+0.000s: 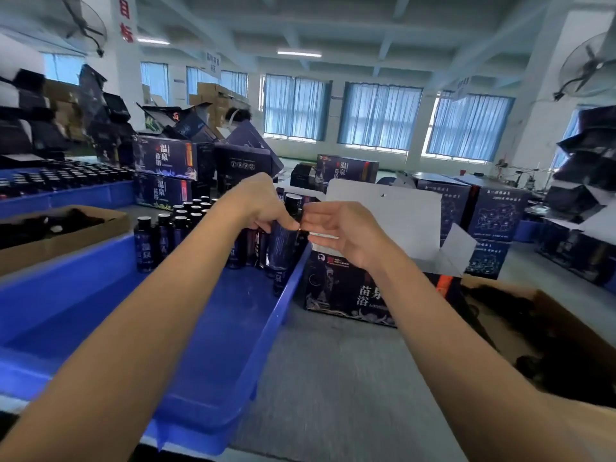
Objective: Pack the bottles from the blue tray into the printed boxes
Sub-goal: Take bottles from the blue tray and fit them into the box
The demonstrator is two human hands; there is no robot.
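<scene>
**At the tray's far corner, one bottle between two hands**

Over the far right corner of the blue tray [233, 328], the left grip [263, 208] is curled round the upper part of a dark bottle [283, 241], with the thumb laid across its front. The right grip [336, 231] comes in from the other side with its palm turned toward the bottle. Its fingers are loose and its fingertips are at the bottle's shoulder. Whether it has actually pinched the bottle or only touches it, I cannot tell.

The bottle sits just inside the tray's right wall, and it is unclear whether it stands on the tray floor or is already raised. That corner suits the job, because the open printed box [343, 288] stands on the surface touching the same wall, its white flap [383, 211] folded up and back out of the way. The carry from tray to box is therefore short, and this looks like a handover from the left grip to the right one, which is nearer the box.

Other bottles [160, 241] stand upright, crowded at the tray's far end. Closed printed boxes [166, 158] are stacked behind them. An open cardboard carton [566, 328] of dark material sits at the right.
</scene>
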